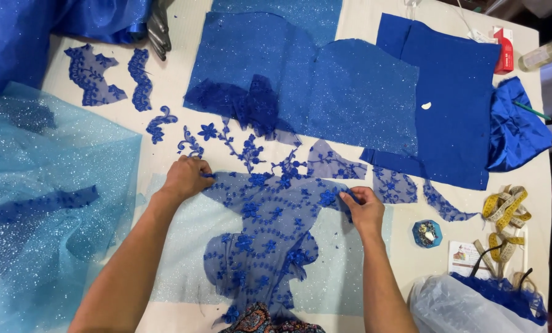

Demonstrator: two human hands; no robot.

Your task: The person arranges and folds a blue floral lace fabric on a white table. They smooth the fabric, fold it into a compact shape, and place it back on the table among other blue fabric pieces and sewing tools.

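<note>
Nearest me, blue floral lace point(269, 240) lies flat near the bench point(177, 92) front edge, my left hand point(185, 177) and right hand point(363, 206) apparently pinching its upper corners taut.

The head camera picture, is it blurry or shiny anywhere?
Head view: sharp and evenly lit, with only soft shadows under the left hand and right hand; glitter sparkles on the pale blue tulle; the table edges bow slightly toward the corners.
</note>
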